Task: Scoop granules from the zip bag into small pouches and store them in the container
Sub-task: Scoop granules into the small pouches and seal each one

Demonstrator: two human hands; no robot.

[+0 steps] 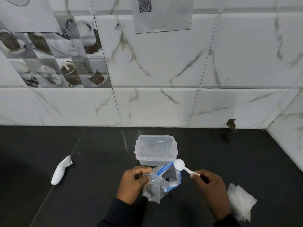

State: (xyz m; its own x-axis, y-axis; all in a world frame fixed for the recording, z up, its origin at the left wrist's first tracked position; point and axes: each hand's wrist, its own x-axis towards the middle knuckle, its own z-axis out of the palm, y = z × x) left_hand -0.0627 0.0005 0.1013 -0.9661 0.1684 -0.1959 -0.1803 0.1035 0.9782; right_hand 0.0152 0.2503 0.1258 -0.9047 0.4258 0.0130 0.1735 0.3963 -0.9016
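Scooping step: left hand grips zip bag open, right hand pinches spoon; next, dip into bag.

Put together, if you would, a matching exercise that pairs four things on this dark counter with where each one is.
Things:
1. white scoop
2. zip bag
3. container
4. small pouches

Places:
A. piled on the counter at the far right, beside the right wrist
B. pinched by its handle in the right hand
C. held in the left hand
D. standing on the counter behind the bag, lid on

Pairs: 1-B, 2-C, 3-D, 4-A
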